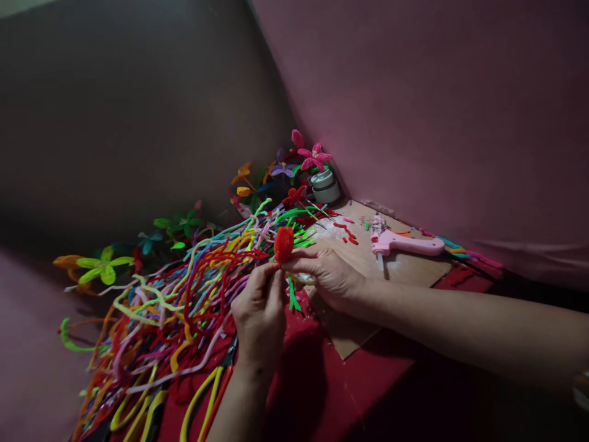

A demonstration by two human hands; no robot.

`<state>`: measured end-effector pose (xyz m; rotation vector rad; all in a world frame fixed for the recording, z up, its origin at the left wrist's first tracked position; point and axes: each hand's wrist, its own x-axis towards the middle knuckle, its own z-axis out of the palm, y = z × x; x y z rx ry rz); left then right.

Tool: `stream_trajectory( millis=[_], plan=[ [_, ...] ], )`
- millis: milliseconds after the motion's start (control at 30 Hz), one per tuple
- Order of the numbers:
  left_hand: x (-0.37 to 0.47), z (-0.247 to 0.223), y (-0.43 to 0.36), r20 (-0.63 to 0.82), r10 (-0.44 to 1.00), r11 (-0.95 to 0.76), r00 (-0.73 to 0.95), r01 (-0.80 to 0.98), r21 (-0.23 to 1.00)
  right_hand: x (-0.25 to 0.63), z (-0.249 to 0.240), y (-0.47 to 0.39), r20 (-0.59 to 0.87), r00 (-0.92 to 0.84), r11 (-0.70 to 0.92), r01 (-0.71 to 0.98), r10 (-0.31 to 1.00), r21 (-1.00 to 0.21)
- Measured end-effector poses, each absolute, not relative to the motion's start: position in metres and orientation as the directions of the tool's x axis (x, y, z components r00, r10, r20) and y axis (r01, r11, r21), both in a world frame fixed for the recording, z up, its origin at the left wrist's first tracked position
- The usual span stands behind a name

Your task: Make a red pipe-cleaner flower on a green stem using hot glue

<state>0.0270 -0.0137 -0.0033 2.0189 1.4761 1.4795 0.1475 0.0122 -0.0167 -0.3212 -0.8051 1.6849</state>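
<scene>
A fuzzy red pipe-cleaner flower bud stands upright between my hands. My left hand pinches its lower end between thumb and fingers. From the right, my right hand has its thumb and forefinger closed at the base of the bud. What sits inside the fingertips is hidden. Below the hands, a short bunch of green pipe cleaners shows. Left of the hands spreads a big tangled heap of coloured pipe cleaners.
A pink glue gun lies on a brown board, near red offcuts. Behind are a grey-white jar, a pink flower and a lime flower. Yellow-handled scissors lie in front. Walls close off the back.
</scene>
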Motion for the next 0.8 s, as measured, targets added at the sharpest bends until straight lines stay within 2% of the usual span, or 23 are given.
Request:
stream_trajectory(
  millis=[67, 167, 367, 633, 733, 800],
  plan=[
    [0.03, 0.003, -0.016, 0.384, 0.922, -0.35, -0.046, 0.324, 0.879, 0.151, -0.014, 0.011, 0.238, -0.304, -0.049, -0.704, 0.923, -0.708],
    [0.031, 0.01, -0.018, 0.211, 0.977, -0.211, 0.002, 0.047, 0.976, 0.155, -0.009, 0.009, 0.262, -0.298, 0.008, -0.647, 0.918, -0.763],
    [0.029, 0.012, -0.016, 0.104, 0.993, -0.097, 0.05, -0.135, 0.986, 0.161, -0.002, 0.009, 0.268, -0.222, 0.107, -0.547, 0.938, -0.83],
    [0.032, 0.018, -0.017, -0.032, 0.987, 0.076, 0.159, -0.278, 0.958, 0.162, -0.004, 0.01, 0.282, -0.165, 0.136, -0.586, 0.945, -0.799],
    [0.031, 0.02, -0.02, -0.021, 0.977, 0.094, 0.21, -0.346, 0.933, 0.162, -0.009, 0.015, 0.232, -0.11, 0.129, -0.574, 0.967, -0.809],
    [0.029, 0.022, -0.02, 0.002, 0.974, 0.086, 0.228, -0.377, 0.922, 0.162, -0.012, 0.019, 0.2, -0.144, 0.082, -0.578, 0.969, -0.812]
  ],
)
